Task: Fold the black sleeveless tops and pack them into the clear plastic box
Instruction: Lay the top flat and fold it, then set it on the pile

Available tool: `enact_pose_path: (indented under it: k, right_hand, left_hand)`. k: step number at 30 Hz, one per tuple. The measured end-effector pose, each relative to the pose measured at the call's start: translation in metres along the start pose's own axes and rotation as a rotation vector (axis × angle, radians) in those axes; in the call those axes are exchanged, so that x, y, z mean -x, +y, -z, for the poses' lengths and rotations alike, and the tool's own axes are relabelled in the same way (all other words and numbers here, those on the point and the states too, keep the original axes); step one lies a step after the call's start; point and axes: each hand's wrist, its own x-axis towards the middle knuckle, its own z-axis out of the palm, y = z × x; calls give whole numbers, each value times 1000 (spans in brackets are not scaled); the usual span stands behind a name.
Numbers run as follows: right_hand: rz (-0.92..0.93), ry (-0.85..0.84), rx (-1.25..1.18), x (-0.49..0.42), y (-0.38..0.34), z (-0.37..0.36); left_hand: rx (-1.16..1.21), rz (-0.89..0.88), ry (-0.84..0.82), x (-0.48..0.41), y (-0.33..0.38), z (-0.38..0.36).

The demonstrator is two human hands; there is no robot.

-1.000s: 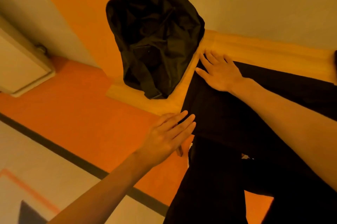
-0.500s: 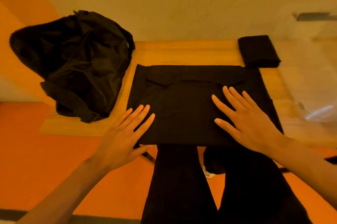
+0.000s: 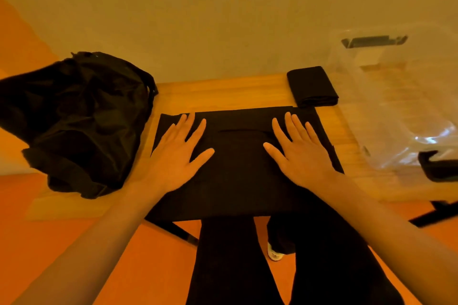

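On the wooden table (image 3: 223,94), head view: left hand (image 3: 178,156) and right hand (image 3: 302,153) press flat, fingers straight and spread, on a black sleeveless top (image 3: 238,180). Folded top (image 3: 312,86) lies just beside the clear plastic box (image 3: 401,111), right; black bag (image 3: 81,118), left, contents hidden.

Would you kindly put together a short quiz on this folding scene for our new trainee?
1. True or false: the left hand and right hand both lie flat on the spread top.
2. Where is the folded top? A) on the table, beside the box; B) inside the box; C) under the right hand.
3. Fill in: at the table's left end sits a black ____.
Key: 1 true; 2 A; 3 bag.
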Motion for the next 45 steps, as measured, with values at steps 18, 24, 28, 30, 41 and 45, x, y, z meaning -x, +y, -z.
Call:
enact_pose_path:
  k: [18, 24, 28, 30, 41, 45]
  right_hand:
    - [87, 25, -15, -31, -78, 15]
    - [137, -150, -31, -74, -114, -3]
    - [113, -159, 1, -76, -113, -9]
    - [85, -167, 27, -79, -120, -3]
    - [376, -143, 27, -130, -216, -15]
    - [376, -168, 25, -133, -214, -13]
  left_hand:
    - [-18, 273, 75, 27, 20, -22]
    - [63, 276, 49, 60, 21, -40]
    - [79, 292, 46, 74, 22, -41]
    - [82, 288, 54, 79, 23, -40]
    - [136, 272, 35, 83, 21, -37]
    - [145, 274, 41, 88, 21, -38]
